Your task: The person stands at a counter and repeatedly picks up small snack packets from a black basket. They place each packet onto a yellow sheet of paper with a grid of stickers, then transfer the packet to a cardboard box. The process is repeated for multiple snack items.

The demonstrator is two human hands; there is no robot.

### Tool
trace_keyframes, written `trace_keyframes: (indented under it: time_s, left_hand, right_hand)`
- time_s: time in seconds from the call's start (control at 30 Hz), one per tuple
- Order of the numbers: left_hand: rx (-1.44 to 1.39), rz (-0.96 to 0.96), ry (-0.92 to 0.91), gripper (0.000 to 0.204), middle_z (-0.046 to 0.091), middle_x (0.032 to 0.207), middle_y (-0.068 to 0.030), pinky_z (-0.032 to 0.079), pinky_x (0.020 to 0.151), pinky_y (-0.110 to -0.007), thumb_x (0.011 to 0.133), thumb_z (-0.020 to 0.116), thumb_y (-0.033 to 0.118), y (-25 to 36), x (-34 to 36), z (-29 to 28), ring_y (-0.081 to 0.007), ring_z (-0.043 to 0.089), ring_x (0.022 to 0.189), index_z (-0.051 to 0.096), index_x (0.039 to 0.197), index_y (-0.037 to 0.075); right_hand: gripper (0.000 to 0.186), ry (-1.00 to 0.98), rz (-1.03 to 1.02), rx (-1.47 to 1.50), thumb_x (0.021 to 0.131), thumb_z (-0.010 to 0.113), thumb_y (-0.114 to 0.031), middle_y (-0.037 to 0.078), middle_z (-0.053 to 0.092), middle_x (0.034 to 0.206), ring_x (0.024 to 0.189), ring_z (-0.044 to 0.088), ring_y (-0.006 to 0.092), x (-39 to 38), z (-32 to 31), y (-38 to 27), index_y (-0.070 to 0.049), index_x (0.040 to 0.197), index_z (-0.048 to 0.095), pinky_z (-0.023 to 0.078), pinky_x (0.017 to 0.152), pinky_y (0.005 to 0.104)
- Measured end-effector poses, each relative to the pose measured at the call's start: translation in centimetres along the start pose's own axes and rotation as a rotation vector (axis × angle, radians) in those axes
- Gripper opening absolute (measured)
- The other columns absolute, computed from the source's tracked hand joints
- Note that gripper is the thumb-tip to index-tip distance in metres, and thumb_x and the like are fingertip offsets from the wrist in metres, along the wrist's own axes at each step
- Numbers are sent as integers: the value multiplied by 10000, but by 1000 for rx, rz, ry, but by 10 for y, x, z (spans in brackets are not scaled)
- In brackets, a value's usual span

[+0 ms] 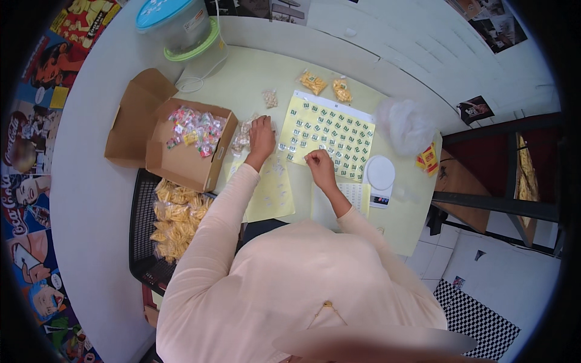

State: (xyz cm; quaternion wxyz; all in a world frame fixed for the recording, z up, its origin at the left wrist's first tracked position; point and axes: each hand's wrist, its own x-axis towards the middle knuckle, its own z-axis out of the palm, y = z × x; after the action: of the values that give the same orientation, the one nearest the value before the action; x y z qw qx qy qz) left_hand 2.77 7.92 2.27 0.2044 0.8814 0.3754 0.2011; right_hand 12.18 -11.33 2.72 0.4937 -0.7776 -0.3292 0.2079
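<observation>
My left hand (262,140) rests on small clear bags (242,138) with pale contents, its fingers reaching forward and slightly apart. A similar small bag (270,98) lies by itself farther back. Over the near edge of a yellow sheet of round green-printed stickers (336,130), my right hand (321,166) has thumb and fingertips pinched together. Whatever those fingertips hold is too small to make out. Between my arms is a yellow backing sheet (269,196) with a few pale marks, and another printed sheet (357,195) lies below my right hand.
An open cardboard box (158,160) of colourful wrapped pieces stands left, beside a black basket (140,212) of yellow snack bags (175,221). Two snack bags (313,81) lie at the back. A white scale (380,175), clear plastic (402,124) and tub (175,30) are around the table.
</observation>
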Motion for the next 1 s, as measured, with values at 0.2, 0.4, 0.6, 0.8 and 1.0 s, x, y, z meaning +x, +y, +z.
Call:
trace_keyframes:
  time_s: [0.2, 0.4, 0.6, 0.8, 1.0]
  left_hand:
    - [246, 21, -185, 198, 572, 982, -126, 396, 836, -424, 726, 612, 45, -13, 30, 9, -296, 497, 982, 625, 919, 4]
    - [-535, -191, -243, 182, 627, 882, -69, 459, 712, -298, 799, 597, 85, 4, 17, -8, -174, 572, 764, 671, 944, 2]
    - [-1132, -543, -313, 200, 649, 918, 7, 431, 708, -226, 890, 551, 128, 58, -39, -28, -67, 546, 796, 672, 1012, 26]
    - [-1142, -582, -266, 207, 630, 904, 24, 427, 709, -217, 914, 527, 133, 68, -67, -31, -53, 523, 779, 673, 1030, 43]
    - [-1124, -514, -220, 203, 622, 882, 13, 423, 694, -200, 910, 529, 113, 72, -84, -36, -51, 517, 753, 667, 1027, 20]
  right_hand:
    - [129, 5, 105, 50, 800, 663, -101, 109, 578, 842, 725, 583, 187, -6, -11, 11, 10, 827, 604, 468, 675, 290]
    - [145, -1, 150, 186, 799, 674, -108, 96, 574, 846, 720, 575, 168, 3, -14, -9, 10, 825, 596, 471, 676, 282]
    - [142, 76, 34, 259, 796, 678, -90, 88, 572, 858, 742, 585, 167, 13, -6, -37, 11, 841, 590, 479, 698, 280]
    - [139, 71, 0, 232, 799, 676, -95, 89, 579, 862, 748, 598, 172, 3, -8, -48, 14, 836, 598, 486, 702, 281]
    - [144, 60, 9, 271, 805, 679, -108, 71, 590, 845, 732, 593, 141, -9, -9, -48, 13, 852, 616, 481, 691, 263]
